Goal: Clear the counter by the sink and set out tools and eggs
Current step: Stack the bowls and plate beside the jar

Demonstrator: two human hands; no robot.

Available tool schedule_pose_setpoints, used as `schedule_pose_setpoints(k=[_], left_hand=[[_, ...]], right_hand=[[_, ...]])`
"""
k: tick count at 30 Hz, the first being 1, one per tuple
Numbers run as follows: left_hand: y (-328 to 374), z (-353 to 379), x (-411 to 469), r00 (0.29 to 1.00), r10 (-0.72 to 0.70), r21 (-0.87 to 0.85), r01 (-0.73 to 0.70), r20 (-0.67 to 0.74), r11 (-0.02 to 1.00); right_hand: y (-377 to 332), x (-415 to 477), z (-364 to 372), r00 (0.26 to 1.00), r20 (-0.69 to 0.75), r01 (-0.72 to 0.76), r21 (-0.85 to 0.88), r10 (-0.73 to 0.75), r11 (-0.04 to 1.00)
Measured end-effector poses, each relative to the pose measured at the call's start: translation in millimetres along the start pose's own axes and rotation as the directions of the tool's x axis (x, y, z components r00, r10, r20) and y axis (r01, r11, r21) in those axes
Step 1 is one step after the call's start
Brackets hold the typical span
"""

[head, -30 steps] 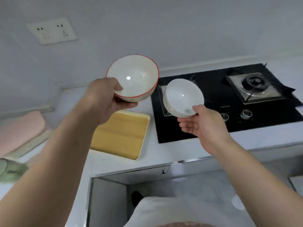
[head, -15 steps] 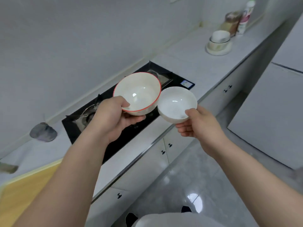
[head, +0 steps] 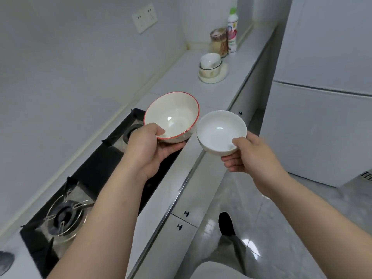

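Fingers beneath red-rimmed bowl (likewise white bowl, right hand).

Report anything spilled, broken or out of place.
Nothing spilled or broken: the red-rimmed white bowl in the left hand and the plain white bowl in the right hand look empty and intact. Liner corners on the black gas hob curl up.

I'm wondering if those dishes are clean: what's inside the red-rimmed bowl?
The red-rimmed bowl looks empty: only a glossy cream inside with a light glint. The left hand grips its near rim, its thumb covering a small patch.
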State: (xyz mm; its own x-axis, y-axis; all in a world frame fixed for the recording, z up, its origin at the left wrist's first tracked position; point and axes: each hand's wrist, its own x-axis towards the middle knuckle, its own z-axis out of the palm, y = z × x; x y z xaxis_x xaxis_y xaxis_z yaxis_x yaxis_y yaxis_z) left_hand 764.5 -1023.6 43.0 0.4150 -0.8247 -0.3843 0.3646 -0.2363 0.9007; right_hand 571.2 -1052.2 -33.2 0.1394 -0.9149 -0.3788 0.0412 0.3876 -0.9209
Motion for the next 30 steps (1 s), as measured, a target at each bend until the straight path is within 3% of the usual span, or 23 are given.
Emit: schedule_pose_setpoints(k=[10,19,24,30], left_hand=[[22.8,64.8,180.2,0.999,-0.033,-0.021,0.033,-0.014,0.999],[35.4,136.3,283.8,0.996,-0.076,-0.017,0.075,-0.047,0.997],[33.6,170.8,333.0,0.989,-0.096,-0.068,0.088,-0.116,0.994],[36.5,214.8,381.1,0.949,-0.090,-0.173,0.038,-0.301,0.984]], right_hand=[[-46.1,157.7,-22.9,0.989,-0.141,-0.043,-0.031,0.038,0.999],[-85.4,272.5,-59.1,0.967,-0.230,-0.115,-0.035,0.104,0.993],[-120.1,358.6,-70.4,0.977,-0.191,-0.117,-0.094,0.097,0.989],[-173.5,465.8,-83.9,0.995,-0.060,-0.099,-0.288,0.085,0.952]])
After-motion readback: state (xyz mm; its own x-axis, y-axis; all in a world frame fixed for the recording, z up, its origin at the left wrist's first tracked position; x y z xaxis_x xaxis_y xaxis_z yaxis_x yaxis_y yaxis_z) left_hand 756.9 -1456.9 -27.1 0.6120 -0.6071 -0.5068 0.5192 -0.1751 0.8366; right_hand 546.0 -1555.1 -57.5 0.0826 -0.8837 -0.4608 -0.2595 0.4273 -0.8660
